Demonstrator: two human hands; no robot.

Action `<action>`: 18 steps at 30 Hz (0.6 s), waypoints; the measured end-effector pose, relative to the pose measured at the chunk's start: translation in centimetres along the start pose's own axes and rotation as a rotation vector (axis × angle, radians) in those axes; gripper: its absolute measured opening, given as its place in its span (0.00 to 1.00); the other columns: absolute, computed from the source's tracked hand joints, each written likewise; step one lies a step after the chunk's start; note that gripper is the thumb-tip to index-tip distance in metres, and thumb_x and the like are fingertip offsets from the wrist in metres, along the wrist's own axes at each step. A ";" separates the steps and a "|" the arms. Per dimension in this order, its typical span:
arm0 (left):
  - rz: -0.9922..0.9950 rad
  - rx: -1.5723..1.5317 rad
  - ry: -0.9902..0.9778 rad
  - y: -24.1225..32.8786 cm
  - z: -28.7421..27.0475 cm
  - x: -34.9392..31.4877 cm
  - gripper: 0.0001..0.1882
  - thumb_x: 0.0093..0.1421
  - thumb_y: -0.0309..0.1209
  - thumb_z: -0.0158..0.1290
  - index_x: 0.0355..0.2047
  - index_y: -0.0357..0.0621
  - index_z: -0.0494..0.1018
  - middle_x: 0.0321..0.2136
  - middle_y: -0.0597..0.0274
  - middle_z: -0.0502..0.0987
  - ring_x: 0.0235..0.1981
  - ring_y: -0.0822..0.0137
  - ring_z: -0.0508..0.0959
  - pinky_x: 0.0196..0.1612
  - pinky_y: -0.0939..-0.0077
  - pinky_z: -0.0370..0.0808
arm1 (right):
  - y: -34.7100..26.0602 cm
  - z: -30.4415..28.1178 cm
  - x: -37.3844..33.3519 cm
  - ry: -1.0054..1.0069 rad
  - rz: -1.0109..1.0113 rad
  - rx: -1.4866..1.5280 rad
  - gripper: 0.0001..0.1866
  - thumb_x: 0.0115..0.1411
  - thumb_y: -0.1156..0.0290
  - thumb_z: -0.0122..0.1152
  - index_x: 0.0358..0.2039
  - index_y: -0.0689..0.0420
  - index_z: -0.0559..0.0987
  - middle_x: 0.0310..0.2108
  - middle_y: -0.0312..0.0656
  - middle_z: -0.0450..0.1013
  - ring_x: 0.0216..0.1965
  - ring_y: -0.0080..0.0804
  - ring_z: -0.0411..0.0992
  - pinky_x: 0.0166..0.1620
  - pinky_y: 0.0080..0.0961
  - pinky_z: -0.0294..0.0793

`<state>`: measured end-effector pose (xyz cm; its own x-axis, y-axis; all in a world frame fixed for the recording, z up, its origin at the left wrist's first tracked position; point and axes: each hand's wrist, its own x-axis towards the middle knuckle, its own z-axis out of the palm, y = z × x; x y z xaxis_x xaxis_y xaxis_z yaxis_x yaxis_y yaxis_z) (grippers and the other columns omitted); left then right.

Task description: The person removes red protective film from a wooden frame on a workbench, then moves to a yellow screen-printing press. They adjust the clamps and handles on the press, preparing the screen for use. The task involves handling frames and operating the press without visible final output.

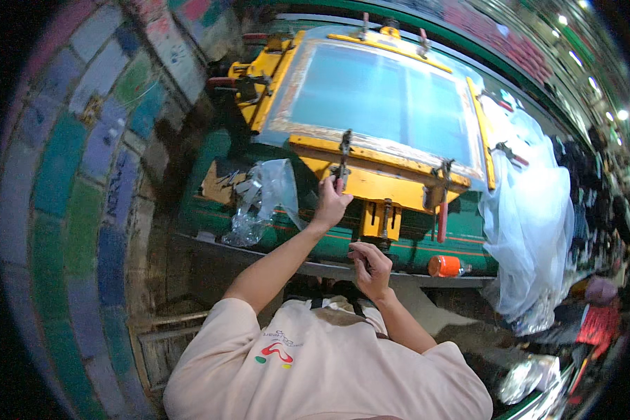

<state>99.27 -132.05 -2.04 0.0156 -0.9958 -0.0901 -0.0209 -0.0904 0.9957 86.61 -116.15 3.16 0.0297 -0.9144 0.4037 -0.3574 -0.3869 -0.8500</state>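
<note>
My left hand is closed round the handle of a metal toggle clamp on the front yellow bar. That bar belongs to a yellow holder around a screen-printing frame with blue mesh. My right hand hovers near the green table's front edge, its fingers curled in; whatever they hold, if anything, is hidden. A second toggle clamp sits at the bar's right end, its red handle hanging down. Below the bar's middle is a yellow bracket with a bolt.
An orange-capped bottle lies at the table's front edge. A crumpled clear plastic bag lies left of my left hand. White translucent sheeting drapes over the right side. A painted brick wall stands at the left.
</note>
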 end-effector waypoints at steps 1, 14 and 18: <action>-0.047 -0.129 -0.015 -0.1 0.2 -0.1 0.33 0.54 0.18 0.58 0.58 0.26 0.56 0.56 0.46 0.58 0.61 0.55 0.67 0.63 0.67 0.69 | -0.1 0.1 0.2 -0.040 0.008 0.026 0.19 0.53 0.89 0.60 0.46 0.63 0.79 0.40 0.49 0.78 0.35 0.36 0.81 0.39 0.26 0.80; -0.061 0.028 0.026 1.4 0.1 -0.4 0.30 0.55 0.19 0.57 0.57 0.25 0.60 0.54 0.44 0.64 0.62 0.55 0.69 0.61 0.67 0.70 | 0.8 -0.7 -2.0 -0.240 0.121 0.105 0.15 0.56 0.82 0.59 0.45 0.62 0.80 0.33 0.47 0.79 0.34 0.41 0.80 0.39 0.29 0.79; -0.044 0.036 0.051 2.3 0.0 -1.0 0.28 0.56 0.20 0.57 0.56 0.26 0.61 0.55 0.44 0.65 0.63 0.55 0.69 0.60 0.67 0.71 | 1.3 -0.8 -2.3 -0.186 0.230 0.127 0.13 0.58 0.81 0.59 0.44 0.63 0.80 0.32 0.48 0.79 0.33 0.38 0.81 0.37 0.28 0.79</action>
<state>99.21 -131.30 0.38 0.0680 -0.9890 -0.1313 -0.0553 -0.1352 0.9893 85.30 -114.49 1.39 0.1362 -0.9812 0.1368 -0.2554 -0.1682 -0.9521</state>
